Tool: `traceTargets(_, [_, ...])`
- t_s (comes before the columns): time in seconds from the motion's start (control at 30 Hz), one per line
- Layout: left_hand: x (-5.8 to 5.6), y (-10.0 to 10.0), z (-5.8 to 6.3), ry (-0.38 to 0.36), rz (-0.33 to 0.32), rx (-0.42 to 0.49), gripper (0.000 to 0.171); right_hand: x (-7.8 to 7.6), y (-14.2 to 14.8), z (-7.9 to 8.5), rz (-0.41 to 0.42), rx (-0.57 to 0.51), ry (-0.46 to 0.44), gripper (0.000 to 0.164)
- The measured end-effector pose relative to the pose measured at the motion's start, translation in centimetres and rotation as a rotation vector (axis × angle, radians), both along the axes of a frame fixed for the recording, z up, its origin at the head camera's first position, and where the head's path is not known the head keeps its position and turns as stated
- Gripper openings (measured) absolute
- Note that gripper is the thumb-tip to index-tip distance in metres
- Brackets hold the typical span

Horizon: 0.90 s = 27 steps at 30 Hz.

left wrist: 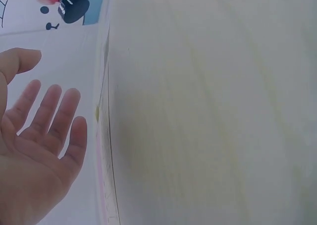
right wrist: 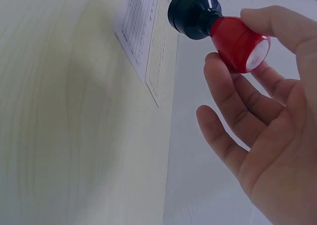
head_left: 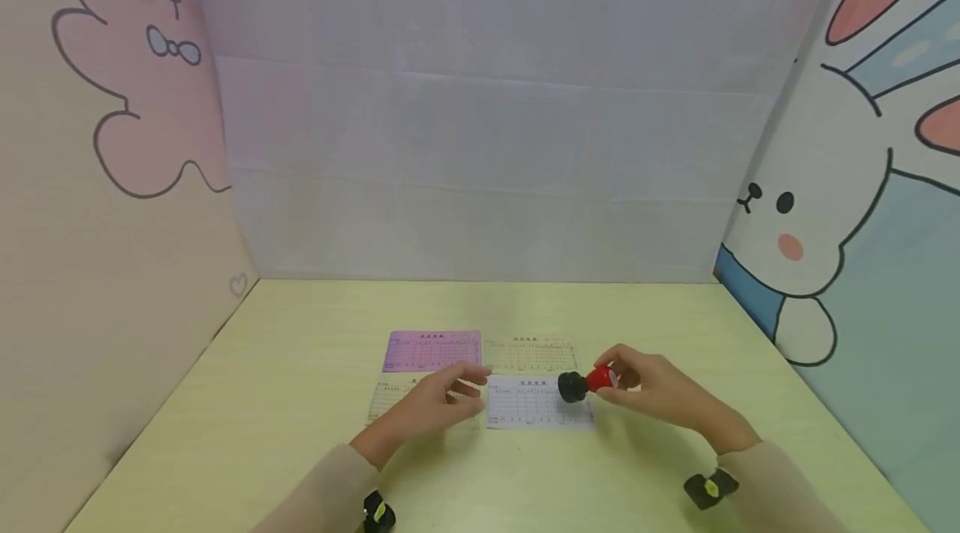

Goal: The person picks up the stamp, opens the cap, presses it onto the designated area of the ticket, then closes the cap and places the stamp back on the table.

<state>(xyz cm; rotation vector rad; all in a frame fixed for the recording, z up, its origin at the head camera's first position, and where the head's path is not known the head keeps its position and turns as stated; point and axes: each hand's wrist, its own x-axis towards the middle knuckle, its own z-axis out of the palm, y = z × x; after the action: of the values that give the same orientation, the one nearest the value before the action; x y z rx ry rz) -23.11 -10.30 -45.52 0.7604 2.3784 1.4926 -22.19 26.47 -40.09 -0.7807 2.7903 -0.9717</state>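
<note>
Stamp-shaped piece [right wrist: 218,29]: glossy red flared body, pale round end face, black head pointing left. Right grip [head_left: 658,387] pinches the red part; left grip [head_left: 429,408] relaxed.

Glossy plastic, matt paper
In the grip, the hand stamp [right wrist: 220,29] looks like smooth, shiny plastic; beneath it, the white printed form [head_left: 525,409] is matt paper, the tabletop [head_left: 285,383] smooth and wood-grained.
</note>
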Motion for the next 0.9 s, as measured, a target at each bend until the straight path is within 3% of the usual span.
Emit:
traceTargets(0.6, [0.9, 3.5, 0.8, -0.035, 0.025, 0.112, 0.052, 0.6, -3.2, 0.2, 0.189, -0.172, -0.061, 0.032])
traceTargets(0.9, [1.3, 4.3, 1.0, -0.044, 0.039, 0.143, 0.05, 0.7, -3.9, -0.3, 0.174, -0.235, -0.101, 0.032])
